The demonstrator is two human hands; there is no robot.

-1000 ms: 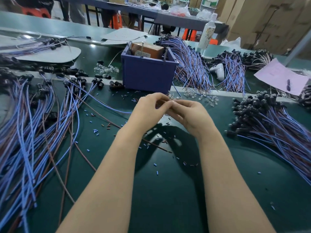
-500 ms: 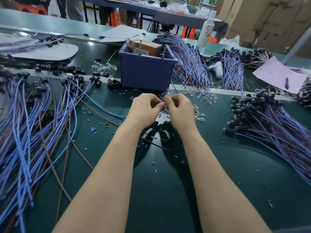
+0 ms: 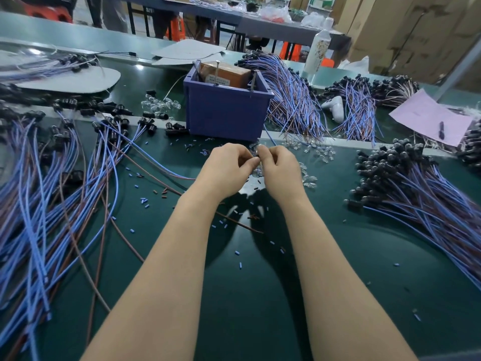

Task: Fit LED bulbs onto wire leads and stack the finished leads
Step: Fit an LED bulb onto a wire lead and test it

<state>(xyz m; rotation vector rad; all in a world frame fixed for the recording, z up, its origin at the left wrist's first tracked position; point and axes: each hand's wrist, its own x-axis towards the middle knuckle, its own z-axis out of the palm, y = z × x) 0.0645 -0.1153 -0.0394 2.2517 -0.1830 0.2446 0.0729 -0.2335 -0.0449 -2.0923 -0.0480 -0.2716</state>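
Single wide-angle head cam, facing fwd/down, near over left hand [image 3: 226,170], right hand [image 3: 280,173], green table [image 3: 247,295].

Clear LED bulbs [image 3: 311,179] lie scattered loose on the green counter [image 3: 260,295]. One held bulb [image 3: 256,158], blurred, is pinched between the fingertips of the left hand [image 3: 223,170] and right hand [image 3: 279,173]. Unfitted wire leads [image 3: 52,204], blue and brown with black sockets at their far ends, sprawl at the left. Finished leads [image 3: 416,183] lie stacked at the right, bulb ends bunched, wires fanning toward the near right.

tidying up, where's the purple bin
Head view, centre: the purple bin stands beyond the left hand and right hand, clear bulbs to its left, a wire bundle against its right.
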